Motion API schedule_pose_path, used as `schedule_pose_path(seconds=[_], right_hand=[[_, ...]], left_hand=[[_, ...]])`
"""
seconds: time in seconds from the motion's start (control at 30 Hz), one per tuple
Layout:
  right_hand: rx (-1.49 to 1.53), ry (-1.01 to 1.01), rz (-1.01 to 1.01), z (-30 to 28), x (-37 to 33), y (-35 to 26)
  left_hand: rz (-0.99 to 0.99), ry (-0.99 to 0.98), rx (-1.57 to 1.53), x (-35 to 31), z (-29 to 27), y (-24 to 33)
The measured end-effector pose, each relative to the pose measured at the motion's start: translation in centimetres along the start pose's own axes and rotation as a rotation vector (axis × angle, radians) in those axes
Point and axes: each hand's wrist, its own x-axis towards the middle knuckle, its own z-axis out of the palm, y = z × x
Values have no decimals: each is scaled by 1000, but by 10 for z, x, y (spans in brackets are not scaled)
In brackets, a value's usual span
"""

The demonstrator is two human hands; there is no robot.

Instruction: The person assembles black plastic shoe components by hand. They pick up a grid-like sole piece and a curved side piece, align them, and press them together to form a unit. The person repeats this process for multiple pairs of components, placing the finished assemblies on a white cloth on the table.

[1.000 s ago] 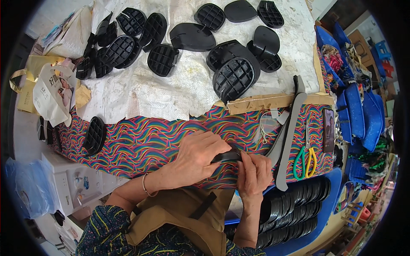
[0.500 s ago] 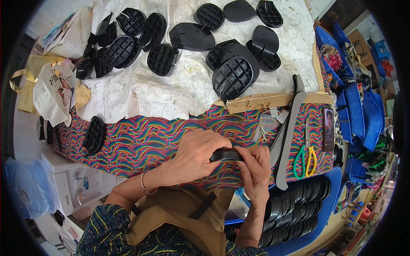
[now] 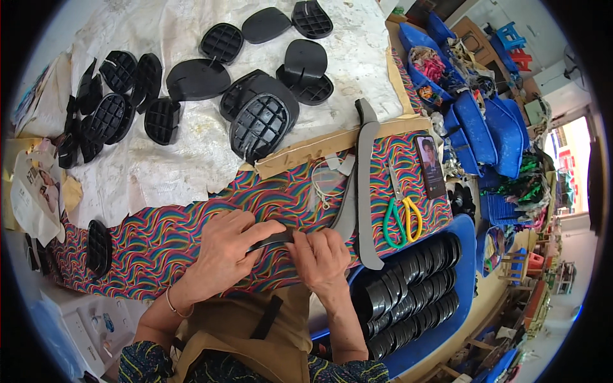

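Note:
Over the patterned cloth, near the table's front edge, I hold a curved black shoe-sole piece (image 3: 273,240) between both hands. Only a narrow, smooth dark band of it shows. My left hand (image 3: 223,252) wraps its left end, index finger stretched along the top. My right hand (image 3: 319,258) pinches the other end with thumb and fingers closed. Just beyond the right hand lie grey-and-black curved strips (image 3: 365,191), one overlapping another. Scissors with a green and a yellow handle (image 3: 414,217) rest beside them.
Several black grid-backed sole pieces (image 3: 260,127) lie on a white sheet (image 3: 191,153) across the table. One more (image 3: 99,249) sits at the cloth's left. A phone (image 3: 431,166) is at the right edge. Below it, a blue tub (image 3: 466,268) holds rows of glossy black pieces.
The view has turned right, so the table's things appear farther left. Less of the sole piece shows between my hands, and it slants more. Both hands keep their hold.

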Motion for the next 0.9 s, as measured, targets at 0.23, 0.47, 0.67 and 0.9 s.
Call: schedule_pose_path(seconds=[0.23,0.47,0.67,0.9], right_hand=[[22,46,132,13,-7,-11],[351,89,332,22,-17,-18],[1478,60,982,8,-37,-16],[1586,3,1299,6,-6,-18]], left_hand=[[-13,58,4,3,6,1],[-36,68,-74,-3,4,-4],[-45,82,-339,-14,-17,-20],[312,63,-385,-14,1,-5]])
